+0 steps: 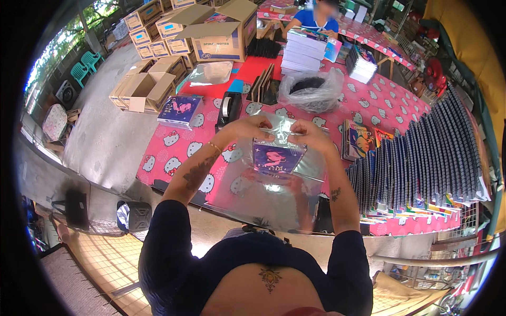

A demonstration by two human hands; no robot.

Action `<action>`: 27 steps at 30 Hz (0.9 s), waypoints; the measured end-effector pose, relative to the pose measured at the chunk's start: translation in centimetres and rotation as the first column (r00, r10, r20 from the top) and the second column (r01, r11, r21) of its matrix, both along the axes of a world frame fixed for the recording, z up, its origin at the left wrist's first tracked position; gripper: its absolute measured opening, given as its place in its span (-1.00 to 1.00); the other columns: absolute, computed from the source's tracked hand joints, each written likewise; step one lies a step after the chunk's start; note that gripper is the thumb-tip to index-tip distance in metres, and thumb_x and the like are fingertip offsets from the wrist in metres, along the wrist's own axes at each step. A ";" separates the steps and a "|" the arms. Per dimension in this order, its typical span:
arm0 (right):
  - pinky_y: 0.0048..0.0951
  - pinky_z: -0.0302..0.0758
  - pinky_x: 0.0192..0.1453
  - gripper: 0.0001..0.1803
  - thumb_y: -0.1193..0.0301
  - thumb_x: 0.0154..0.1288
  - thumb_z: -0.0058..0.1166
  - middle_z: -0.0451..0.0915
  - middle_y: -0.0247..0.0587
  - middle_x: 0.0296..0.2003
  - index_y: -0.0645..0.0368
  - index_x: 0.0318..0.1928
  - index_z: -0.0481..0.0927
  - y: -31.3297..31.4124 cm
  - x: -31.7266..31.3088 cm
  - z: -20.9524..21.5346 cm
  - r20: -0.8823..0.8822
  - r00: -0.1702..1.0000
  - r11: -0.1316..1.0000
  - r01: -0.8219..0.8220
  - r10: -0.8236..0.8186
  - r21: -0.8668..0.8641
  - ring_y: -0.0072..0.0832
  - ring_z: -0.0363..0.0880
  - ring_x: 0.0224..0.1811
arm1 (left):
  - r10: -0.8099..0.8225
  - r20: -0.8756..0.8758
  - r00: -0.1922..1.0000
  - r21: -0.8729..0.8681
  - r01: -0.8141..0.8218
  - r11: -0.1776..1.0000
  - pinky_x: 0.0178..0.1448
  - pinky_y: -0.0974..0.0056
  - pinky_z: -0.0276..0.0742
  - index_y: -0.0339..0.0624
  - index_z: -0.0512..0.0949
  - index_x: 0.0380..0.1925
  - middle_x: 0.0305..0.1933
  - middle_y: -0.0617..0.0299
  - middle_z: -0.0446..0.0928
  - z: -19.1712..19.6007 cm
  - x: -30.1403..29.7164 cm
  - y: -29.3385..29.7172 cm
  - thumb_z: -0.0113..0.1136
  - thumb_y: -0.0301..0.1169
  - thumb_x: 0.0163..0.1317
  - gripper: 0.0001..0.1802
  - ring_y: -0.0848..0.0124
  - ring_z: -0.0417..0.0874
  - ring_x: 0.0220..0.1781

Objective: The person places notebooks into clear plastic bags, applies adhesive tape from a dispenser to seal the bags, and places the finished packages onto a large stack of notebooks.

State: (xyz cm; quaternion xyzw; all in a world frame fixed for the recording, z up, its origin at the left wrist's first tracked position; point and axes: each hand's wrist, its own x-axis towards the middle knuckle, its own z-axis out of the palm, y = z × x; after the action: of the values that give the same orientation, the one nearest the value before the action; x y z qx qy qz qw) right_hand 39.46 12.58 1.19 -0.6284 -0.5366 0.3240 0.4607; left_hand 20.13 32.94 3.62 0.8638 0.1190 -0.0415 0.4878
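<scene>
A purple notebook with a pink figure on its cover lies in front of me on a sheet of clear plastic. More clear plastic, perhaps a bag, covers the edge of the notebook farther from me. My left hand pinches this film above the notebook's left corner. On the other side my right hand grips it too, fingers curled and thumb turned inward. Just beyond my left wrist stands a black tape dispenser.
Purple notebooks are stacked at left. Spiral-bound notebooks stand in a long row at right, beside colourful books. A plastic bag holds something black. Cardboard boxes rise behind; a person in blue sits across the table.
</scene>
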 end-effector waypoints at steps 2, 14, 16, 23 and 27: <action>-0.53 0.51 -0.11 -0.59 0.29 0.14 0.41 0.64 -0.30 -0.24 0.26 -0.10 0.58 0.0 0.5 0.2 -0.166 0.986 1.000 0.011 -0.015 -0.026 -0.58 0.59 -0.20 | -0.131 0.048 0.990 -0.133 0.136 0.982 0.12 0.20 0.46 -0.33 0.53 0.06 0.05 0.05 0.57 0.2 2.0 0.4 0.42 -0.10 0.11 -0.37 0.26 0.57 0.09; -0.51 0.51 -0.09 -0.69 0.35 0.22 0.32 0.66 -0.29 -0.28 0.22 -0.09 0.60 0.2 -2.5 -1.2 -0.093 0.966 0.967 0.248 -0.242 0.061 -0.58 0.60 -0.21 | 0.826 0.125 0.549 0.002 -0.833 0.553 -0.19 0.27 0.54 -0.18 0.68 -0.30 -0.35 0.31 0.63 -10.2 -7.1 10.3 0.36 -0.19 0.18 -0.72 0.43 0.59 -0.32; -0.50 0.50 -0.07 -0.69 0.34 0.24 0.31 0.66 -0.28 -0.28 0.24 -0.09 0.59 0.2 -2.4 -1.3 -0.085 0.970 0.968 0.233 -0.226 0.096 -0.58 0.60 -0.21 | 0.776 -0.142 0.614 -0.492 -0.724 0.483 -0.20 0.32 0.47 -0.21 0.68 -0.25 -0.39 0.35 0.56 -11.0 -8.7 10.9 0.41 -0.14 0.16 -0.64 0.48 0.51 -0.34; -0.51 0.49 -0.08 -0.73 0.38 0.26 0.27 0.66 -0.27 -0.28 0.27 -0.12 0.58 0.1 -2.7 -0.9 -0.115 0.964 0.963 0.252 -0.240 0.101 -0.60 0.59 -0.23 | 0.909 0.000 0.418 -0.745 -0.606 0.279 -0.40 0.28 0.50 -0.20 0.64 -0.30 -0.33 0.25 0.64 -16.0 -10.5 6.0 0.35 -0.27 0.22 -0.78 0.44 0.63 -0.41; -0.51 0.49 -0.12 -0.72 0.38 0.26 0.27 0.65 -0.28 -0.31 0.24 -0.08 0.57 -0.6 -2.7 -1.2 -0.127 0.957 0.960 0.271 -0.261 0.075 -0.60 0.58 -0.25 | 0.720 0.201 0.664 0.741 -0.584 0.332 -0.33 0.00 0.61 -0.28 0.61 -0.31 -0.40 -0.04 0.67 -10.2 -10.2 8.6 0.24 -0.25 0.24 -0.73 0.03 0.73 -0.34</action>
State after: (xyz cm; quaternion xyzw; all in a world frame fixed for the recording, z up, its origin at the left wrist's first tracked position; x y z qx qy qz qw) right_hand 36.78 12.03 -0.03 -0.6532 -0.4337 0.2700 0.5589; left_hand 9.96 41.52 -6.57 0.8530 0.5006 0.1408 0.0436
